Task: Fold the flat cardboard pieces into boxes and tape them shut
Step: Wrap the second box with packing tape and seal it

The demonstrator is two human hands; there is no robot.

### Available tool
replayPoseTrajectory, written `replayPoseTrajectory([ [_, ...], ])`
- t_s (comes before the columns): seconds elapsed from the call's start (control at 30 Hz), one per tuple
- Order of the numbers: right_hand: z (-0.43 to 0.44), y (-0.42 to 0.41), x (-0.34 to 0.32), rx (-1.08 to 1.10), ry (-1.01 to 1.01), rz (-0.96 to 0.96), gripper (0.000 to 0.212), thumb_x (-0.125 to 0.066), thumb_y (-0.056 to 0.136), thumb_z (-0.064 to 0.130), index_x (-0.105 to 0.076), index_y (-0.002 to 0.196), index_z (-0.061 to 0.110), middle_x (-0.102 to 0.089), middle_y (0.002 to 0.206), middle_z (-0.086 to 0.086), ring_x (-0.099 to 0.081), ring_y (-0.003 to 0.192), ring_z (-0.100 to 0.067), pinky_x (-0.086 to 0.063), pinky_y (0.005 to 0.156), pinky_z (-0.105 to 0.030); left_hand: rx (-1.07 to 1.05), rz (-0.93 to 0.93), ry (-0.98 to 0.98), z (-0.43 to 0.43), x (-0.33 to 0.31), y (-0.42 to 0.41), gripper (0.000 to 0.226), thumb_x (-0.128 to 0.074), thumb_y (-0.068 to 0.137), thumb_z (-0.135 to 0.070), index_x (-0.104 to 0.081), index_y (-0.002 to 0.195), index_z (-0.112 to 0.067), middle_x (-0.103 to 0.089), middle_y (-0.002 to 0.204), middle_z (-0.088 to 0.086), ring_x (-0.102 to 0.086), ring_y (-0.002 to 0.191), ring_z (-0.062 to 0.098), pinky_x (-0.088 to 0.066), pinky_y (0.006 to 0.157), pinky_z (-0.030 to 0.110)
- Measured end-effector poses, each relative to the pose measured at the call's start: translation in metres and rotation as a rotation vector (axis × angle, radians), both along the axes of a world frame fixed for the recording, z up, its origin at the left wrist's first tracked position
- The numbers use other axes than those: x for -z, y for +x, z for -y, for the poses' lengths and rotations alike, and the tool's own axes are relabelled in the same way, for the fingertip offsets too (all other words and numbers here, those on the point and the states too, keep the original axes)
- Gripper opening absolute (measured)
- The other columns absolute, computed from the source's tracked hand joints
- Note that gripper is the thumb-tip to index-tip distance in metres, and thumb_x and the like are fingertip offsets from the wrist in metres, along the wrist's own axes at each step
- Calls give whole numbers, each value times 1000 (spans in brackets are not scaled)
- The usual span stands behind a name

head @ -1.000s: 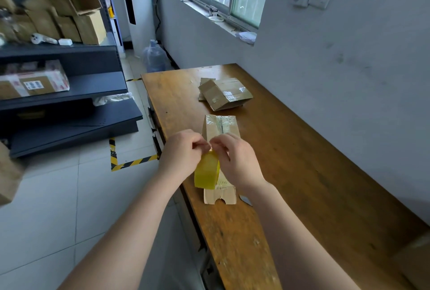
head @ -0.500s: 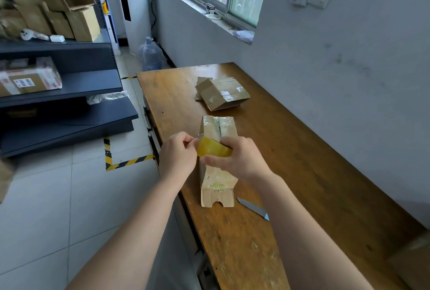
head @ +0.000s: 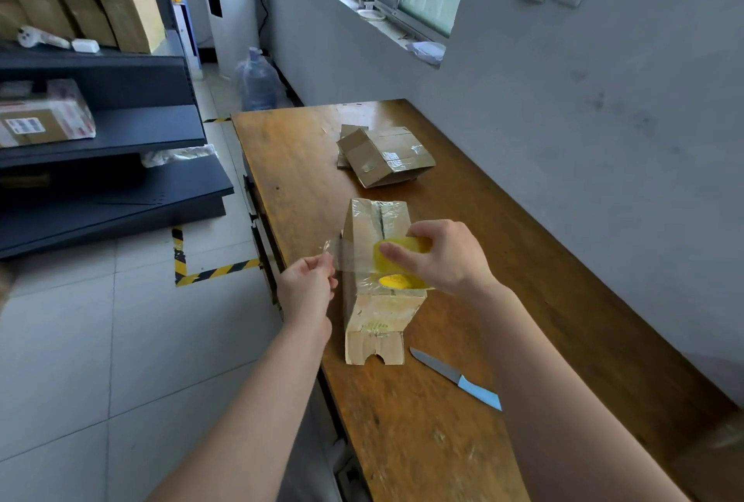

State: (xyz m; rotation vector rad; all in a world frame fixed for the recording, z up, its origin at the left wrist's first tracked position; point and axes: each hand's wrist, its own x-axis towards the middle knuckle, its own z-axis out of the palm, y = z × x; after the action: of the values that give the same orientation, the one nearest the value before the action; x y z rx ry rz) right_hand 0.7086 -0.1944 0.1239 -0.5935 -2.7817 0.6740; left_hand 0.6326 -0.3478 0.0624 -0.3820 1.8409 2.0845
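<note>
My right hand is clamped round a yellow roll of clear adhesive tape, thumb across its near face and fingers over the far side. The roll sits on top of the long brown cardboard box. My left hand pinches the free end of the clear tape strip between thumb and fingertips, just off the box's left side. The strip runs taut from the roll to that hand.

The box lies lengthwise on the brown wooden table, near its left edge; its far end is covered in tape. A blue-handled knife lies just to the right of the box's near end, apart from it. A second taped cardboard box lies farther up the table.
</note>
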Motion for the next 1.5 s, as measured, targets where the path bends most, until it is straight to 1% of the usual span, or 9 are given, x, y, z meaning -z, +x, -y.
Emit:
replayPoseTrajectory([
  [0.2,1,-16,3,-88,173,58,37,-63,80,63,-72,94,30,-64,80,14,-60,71,-7,-55,61,-25,-18,118,-26,-11,27,7,14,-66,90,-21,-61,77,-18,-65,77,-1,-56,62,12,-49,61,25],
  [0.4,5,-28,8,-142,297,122,40,-63,80,63,-73,99,29,-61,79,14,-53,68,-6,-36,53,-16,-47,156,-46,-14,44,13,17,-65,91,-23,-60,76,-18,-65,78,0,-57,65,13,-49,62,25],
  [0.67,9,-35,7,-135,317,191,42,-61,82,60,-73,100,25,-67,83,7,-61,75,-11,-55,67,-28,0,169,-86,-15,52,9,17,-63,93,-22,-60,76,-17,-66,79,1,-58,65,13,-50,66,28],
  [0.9,13,-37,14,-123,315,241,42,-60,82,60,-72,99,23,-67,83,5,-61,77,-13,-54,70,-30,47,248,-72,-16,67,11,14,-62,93,-20,-63,81,-12,-65,80,4,-56,66,15,-42,55,25],
  [1.1,16,-40,17,-115,290,232,41,-63,81,58,-72,97,22,-66,84,4,-61,79,-15,-55,73,-34,154,274,-129,-23,72,7,17,-55,97,-23,-58,81,-18,-59,79,2,-52,66,13,-38,51,25],
  [1.23,18,-42,21,-111,242,208,37,-65,81,53,-72,94,19,-66,83,2,-62,77,-15,-58,67,-33,255,327,-202,-24,69,3,14,-48,99,-29,-52,96,-16,-53,82,1,-51,70,13,-35,52,27],
  [1.33,18,-42,22,-104,224,195,36,-67,81,52,-73,93,18,-66,82,3,-62,77,-14,-58,66,-31,289,358,-204,-20,65,-2,22,-52,98,-26,-47,113,-12,-53,91,4,-55,83,16,-43,59,26],
  [1.4,18,-43,22,-103,216,190,36,-67,81,52,-73,93,18,-66,82,3,-62,77,-13,-58,67,-31,374,279,-309,-18,64,-7,23,-51,97,-18,-45,118,-11,-54,104,9,-53,89,20,-47,70,34],
  [1.5,19,-42,23,-97,215,183,36,-67,81,52,-72,91,18,-66,81,3,-61,77,-13,-58,67,-30,378,-40,-528,-15,66,-4,24,-51,95,-5,-49,117,-13,-54,110,4,-54,94,20,-47,73,30],
])
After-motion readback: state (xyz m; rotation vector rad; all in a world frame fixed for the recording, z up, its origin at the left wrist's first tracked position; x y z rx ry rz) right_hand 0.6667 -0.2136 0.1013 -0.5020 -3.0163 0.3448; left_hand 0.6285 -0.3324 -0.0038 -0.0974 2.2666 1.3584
